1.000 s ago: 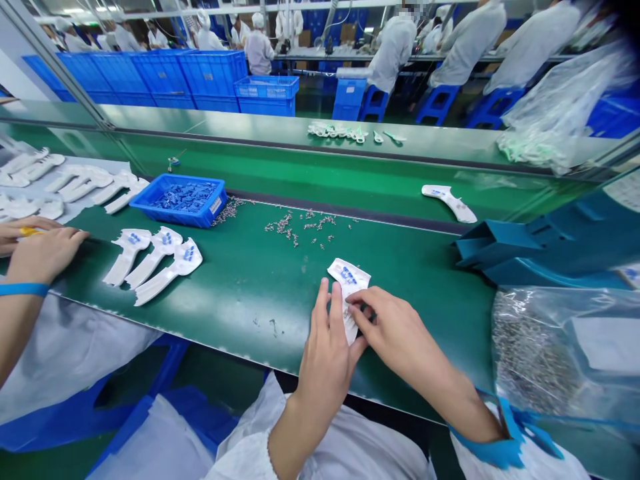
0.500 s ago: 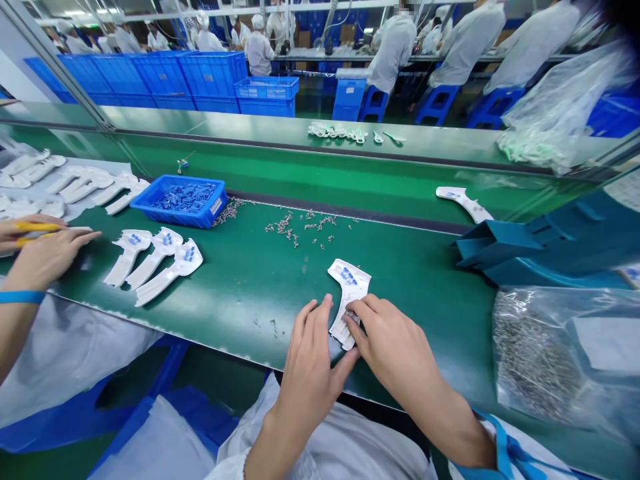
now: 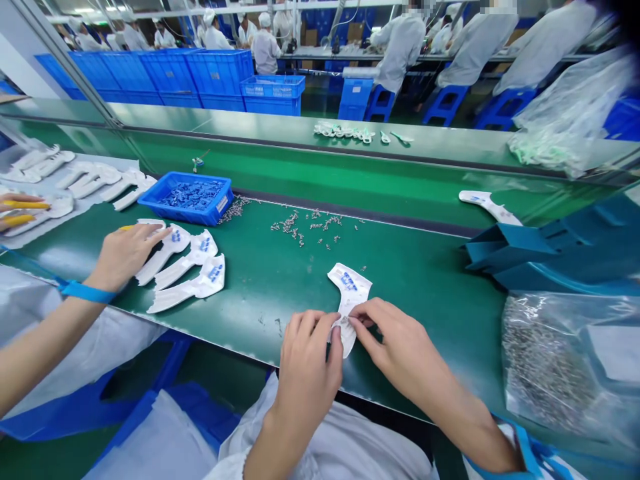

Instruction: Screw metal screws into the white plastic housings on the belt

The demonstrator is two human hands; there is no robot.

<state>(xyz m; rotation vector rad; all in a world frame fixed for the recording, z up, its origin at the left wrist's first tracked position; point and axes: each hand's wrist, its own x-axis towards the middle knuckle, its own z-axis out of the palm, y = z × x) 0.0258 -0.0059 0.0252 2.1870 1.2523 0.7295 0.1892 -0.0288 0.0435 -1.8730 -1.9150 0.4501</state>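
Note:
A white curved plastic half-shell (image 3: pixel 351 285) with small blue pieces set in its wide end lies on the green bench in front of me. My left hand (image 3: pixel 311 357) holds its narrow lower end, fingers bent over the left edge. From the other side my right hand (image 3: pixel 403 343) reaches in, thumb and forefinger pinched together over the inner face. Whatever small thing sits between those fingertips is too hidden to make out. Beyond the shell, small metal screws (image 3: pixel 289 225) are scattered on the bench.
At left, a co-worker's hand (image 3: pixel 123 257) touches white shells (image 3: pixel 210 277). A blue tray (image 3: pixel 223 207) of small blue parts stands behind them. To the right are a bag of metal parts (image 3: pixel 545 367), a teal holder (image 3: pixel 550 247) and another shell (image 3: pixel 493 205).
My left fingers have closed in on the shell's narrow end, and my right fingertips have shifted slightly over it. The co-worker's hand has moved right, bringing another shell to the group.

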